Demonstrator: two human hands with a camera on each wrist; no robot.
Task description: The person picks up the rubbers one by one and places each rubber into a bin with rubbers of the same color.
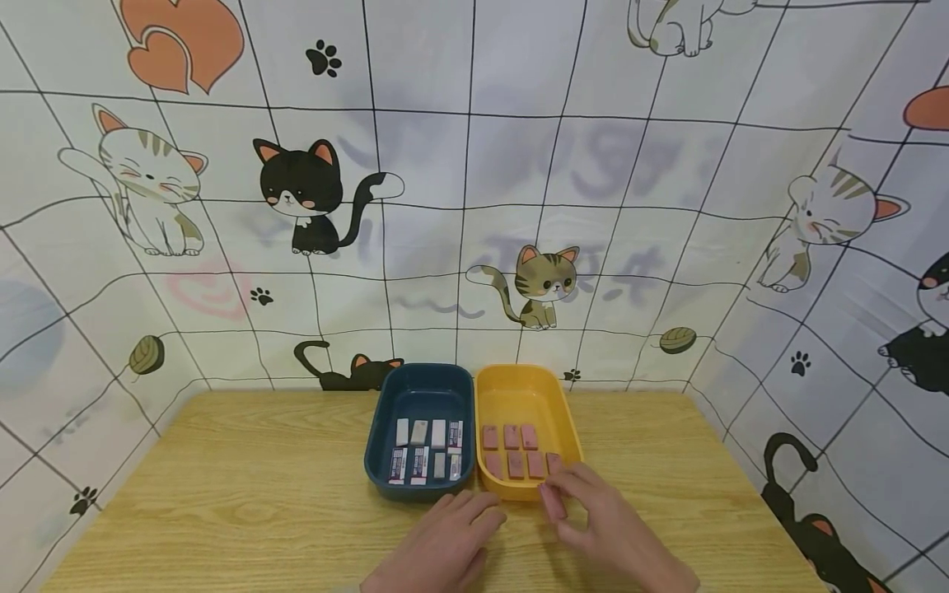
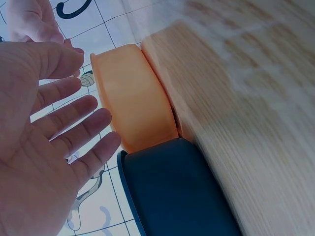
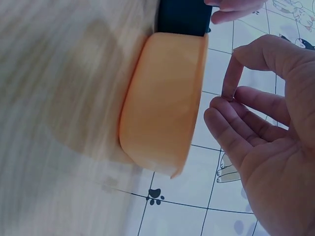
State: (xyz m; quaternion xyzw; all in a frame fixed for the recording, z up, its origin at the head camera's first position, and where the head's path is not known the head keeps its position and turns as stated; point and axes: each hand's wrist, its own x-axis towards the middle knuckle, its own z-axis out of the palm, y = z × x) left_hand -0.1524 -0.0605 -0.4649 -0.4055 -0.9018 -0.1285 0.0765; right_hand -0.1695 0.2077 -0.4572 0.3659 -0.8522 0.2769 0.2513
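Note:
In the head view my right hand [image 1: 611, 523] pinches a pink eraser [image 1: 552, 502] between thumb and fingertips, just over the front right rim of the yellow tray [image 1: 528, 387]. Pink erasers [image 1: 515, 464] lie in two rows inside that tray. Left of it, touching, stands a dark blue tray [image 1: 426, 383] with white erasers [image 1: 439, 433], some in printed sleeves. My left hand [image 1: 448, 539] holds nothing and hovers before the front edges of the trays. Its fingers look extended and slightly spread in the left wrist view. The right wrist view shows the pinch beside the yellow tray's outer wall.
Both trays stand near the back of a wood-grain table [image 1: 259, 478]. Behind it and at the sides hangs a white sheet [image 1: 423, 165] with a black grid and printed cats.

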